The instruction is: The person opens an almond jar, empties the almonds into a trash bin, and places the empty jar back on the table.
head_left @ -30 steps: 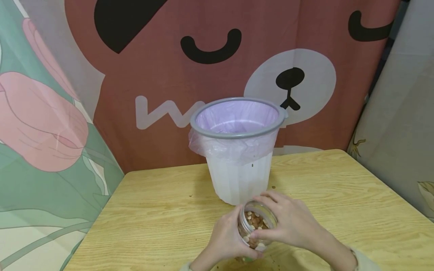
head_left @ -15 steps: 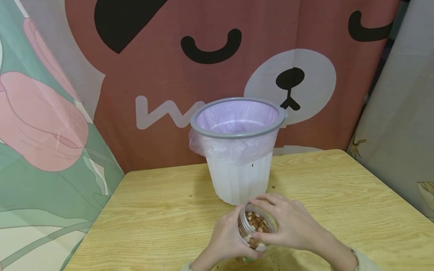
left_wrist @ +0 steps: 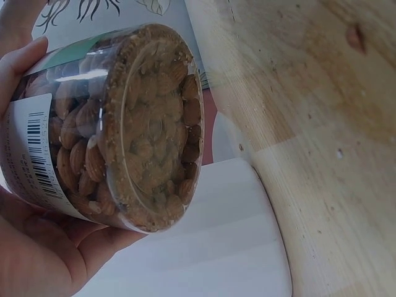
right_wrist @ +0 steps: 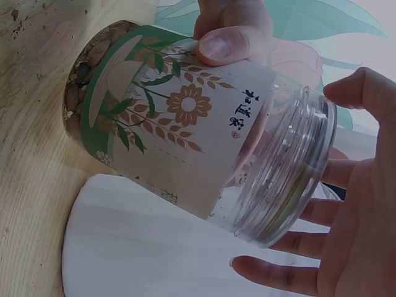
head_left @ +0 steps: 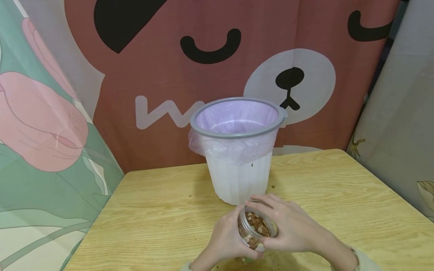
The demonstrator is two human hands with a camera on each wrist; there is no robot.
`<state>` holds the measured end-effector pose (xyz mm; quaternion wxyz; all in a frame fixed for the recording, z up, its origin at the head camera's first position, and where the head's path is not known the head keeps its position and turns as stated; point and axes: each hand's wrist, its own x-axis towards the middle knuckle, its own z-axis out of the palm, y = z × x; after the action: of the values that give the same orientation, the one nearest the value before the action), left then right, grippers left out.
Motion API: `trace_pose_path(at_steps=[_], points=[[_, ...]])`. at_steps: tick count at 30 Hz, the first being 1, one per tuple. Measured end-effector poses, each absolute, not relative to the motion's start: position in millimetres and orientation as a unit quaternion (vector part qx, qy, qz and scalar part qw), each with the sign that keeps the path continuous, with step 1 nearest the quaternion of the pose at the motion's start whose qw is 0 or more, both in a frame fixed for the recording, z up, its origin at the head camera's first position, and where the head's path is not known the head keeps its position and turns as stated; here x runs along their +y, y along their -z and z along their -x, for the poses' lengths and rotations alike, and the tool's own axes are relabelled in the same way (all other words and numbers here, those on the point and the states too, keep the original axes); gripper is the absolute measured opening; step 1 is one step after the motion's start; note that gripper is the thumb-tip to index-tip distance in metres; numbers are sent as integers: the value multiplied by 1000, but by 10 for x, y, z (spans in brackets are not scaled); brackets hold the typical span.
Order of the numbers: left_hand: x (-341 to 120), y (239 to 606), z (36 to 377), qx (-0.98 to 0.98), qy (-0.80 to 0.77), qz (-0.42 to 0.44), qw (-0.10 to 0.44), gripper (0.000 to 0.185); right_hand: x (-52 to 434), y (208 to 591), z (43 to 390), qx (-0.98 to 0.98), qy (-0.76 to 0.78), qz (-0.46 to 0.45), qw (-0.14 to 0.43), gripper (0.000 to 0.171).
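In the head view, a clear jar of almonds (head_left: pixel 255 224) leans above the near part of the table, its mouth end facing up. My left hand (head_left: pixel 227 235) grips the jar's side. My right hand (head_left: pixel 291 224) spans the mouth end, thumb on the near side and fingers on the far side. In the right wrist view, that end bears a clear screw lid (right_wrist: pixel 303 170), with the right thumb at its rim and the fingers spread round it. A printed paper label (right_wrist: pixel 185 108) wraps the jar. The left wrist view shows the jar's base (left_wrist: pixel 154 130) and a barcode (left_wrist: pixel 40 158).
Behind the hands stands a white bin (head_left: pixel 237 177) with a grey rim and a purple liner. Small crumbs dot the wooden table (head_left: pixel 156 218). Printed curtains (head_left: pixel 152 75) hang behind and at both sides.
My right fingers and thumb have shifted round the jar's mouth end, the hand turning slightly. The left hand and the jar stay in about the same place.
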<state>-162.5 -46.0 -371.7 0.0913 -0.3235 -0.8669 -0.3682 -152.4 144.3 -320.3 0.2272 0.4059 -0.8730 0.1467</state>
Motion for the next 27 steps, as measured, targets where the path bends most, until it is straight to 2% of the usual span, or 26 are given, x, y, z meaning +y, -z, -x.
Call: trace_pose_path(at_steps=[10,16,21,27], points=[[-454,3722,1627,-868,370,320,91,92,1461,3231,1516,-868,-144,-411,237,69],[-445,3724,1624,-864,382,319,79,90,1429,3246,1515,-887,-141,-371,237,72],[-441,3722,1622,-863,385,318,76,87,1410,3253,1521,-898,-140,-344,234,70],[-443,3728,1618,-862,387,319,73,87,1402,3256,1523,-892,-147,-355,239,67]])
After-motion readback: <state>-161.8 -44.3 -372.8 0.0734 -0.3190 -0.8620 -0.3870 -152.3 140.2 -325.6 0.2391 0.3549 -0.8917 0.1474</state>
